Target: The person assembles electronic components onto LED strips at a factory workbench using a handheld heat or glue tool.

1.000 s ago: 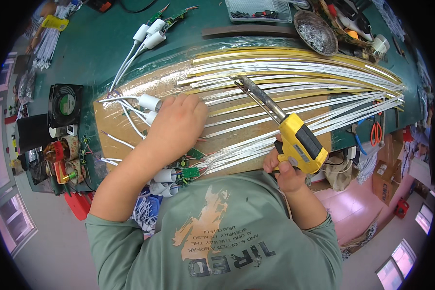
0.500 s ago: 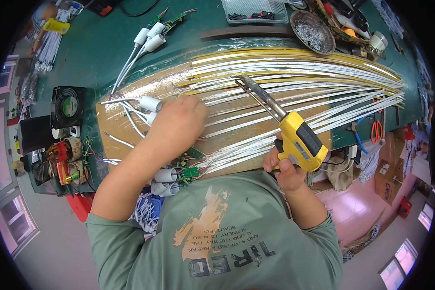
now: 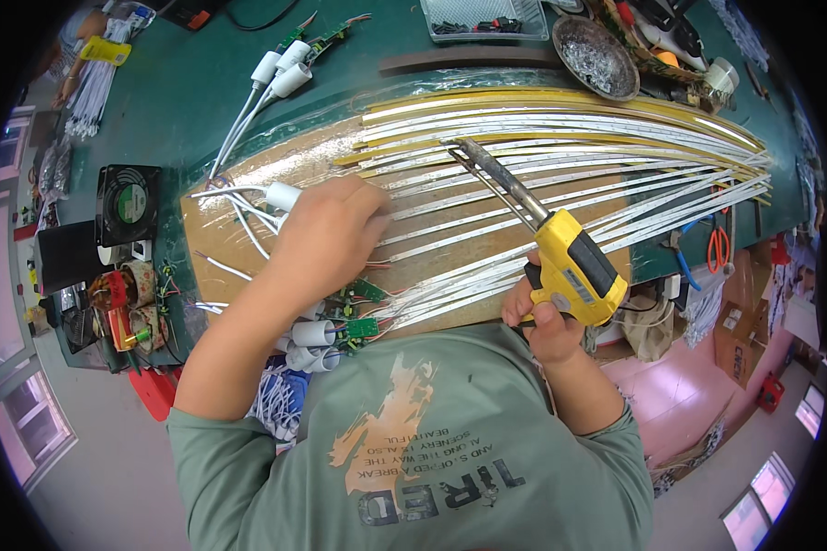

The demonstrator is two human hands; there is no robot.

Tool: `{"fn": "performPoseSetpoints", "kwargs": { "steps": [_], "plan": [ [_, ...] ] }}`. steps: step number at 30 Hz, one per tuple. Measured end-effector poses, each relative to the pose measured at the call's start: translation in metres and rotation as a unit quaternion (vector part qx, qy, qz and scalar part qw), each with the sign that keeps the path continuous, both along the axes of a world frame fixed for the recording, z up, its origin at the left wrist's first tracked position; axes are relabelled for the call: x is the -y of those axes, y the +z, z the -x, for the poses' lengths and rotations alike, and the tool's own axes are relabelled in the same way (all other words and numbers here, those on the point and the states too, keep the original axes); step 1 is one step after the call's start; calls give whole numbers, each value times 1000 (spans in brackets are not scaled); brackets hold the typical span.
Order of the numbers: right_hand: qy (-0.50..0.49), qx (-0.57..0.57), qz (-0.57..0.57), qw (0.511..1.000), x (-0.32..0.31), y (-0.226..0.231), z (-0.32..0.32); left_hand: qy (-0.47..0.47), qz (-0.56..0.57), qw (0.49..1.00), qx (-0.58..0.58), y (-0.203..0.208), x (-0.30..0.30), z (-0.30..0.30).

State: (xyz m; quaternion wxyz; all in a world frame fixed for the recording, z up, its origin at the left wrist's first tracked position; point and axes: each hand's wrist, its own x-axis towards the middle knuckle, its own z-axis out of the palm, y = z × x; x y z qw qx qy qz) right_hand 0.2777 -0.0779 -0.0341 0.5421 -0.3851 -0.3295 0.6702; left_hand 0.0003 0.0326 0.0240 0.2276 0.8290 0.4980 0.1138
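My right hand (image 3: pixel 547 317) grips a yellow and black soldering gun (image 3: pixel 574 266) by its handle. The gun's dark metal tip points up and left over the LED strips (image 3: pixel 524 195). At the left ends of those strips my left hand (image 3: pixel 333 230) is closed, its fingers bent down; what they hold is hidden beneath it. A white lamp socket (image 3: pixel 283 196) with a cable sticks out beside this hand. Below the wrist lie green circuit boards (image 3: pixel 363 327) and more white sockets (image 3: pixel 314 333), wired to several white strips.
A brown board (image 3: pixel 487 216) lies under the strips on the green table (image 3: pixel 358 55). Farther back are finished-looking sockets (image 3: pixel 292 80) with boards, a dark bar (image 3: pixel 469 61), a metal dish (image 3: pixel 595 57) and a clear tray (image 3: pixel 485 23). A black fan (image 3: pixel 130 204) stands left; orange-handled scissors (image 3: pixel 717 248) lie right.
My left hand has shifted slightly left, and its fingers sit a little differently. The soldering gun has moved a touch to the right, still in my right hand.
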Motion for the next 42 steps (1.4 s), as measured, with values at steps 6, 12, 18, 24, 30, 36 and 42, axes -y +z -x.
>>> {"fn": "performPoseSetpoints", "kwargs": {
  "steps": [6,12,18,24,30,36,42],
  "plan": [
    [2,1,3,1000,-1,3,1,-39,-44,998,-30,-8,-1,16],
    [11,-23,6,1000,-3,3,3,-22,-65,997,-17,-18,-8,8],
    [6,-11,-8,1000,-4,2,2,10,-59,998,-24,-15,-5,1],
    [6,-13,-1,1000,-3,3,2,-115,-117,984,-66,-4,23,5],
    [9,-42,-23,999,-3,-1,2,-128,-89,982,-102,1,29,6],
    [3,-29,1,1000,-2,2,0,-129,-6,991,-46,7,22,12],
    [3,-48,-2,999,-2,-4,-2,177,-207,962,-15,-8,-74,62]
  ]
}}
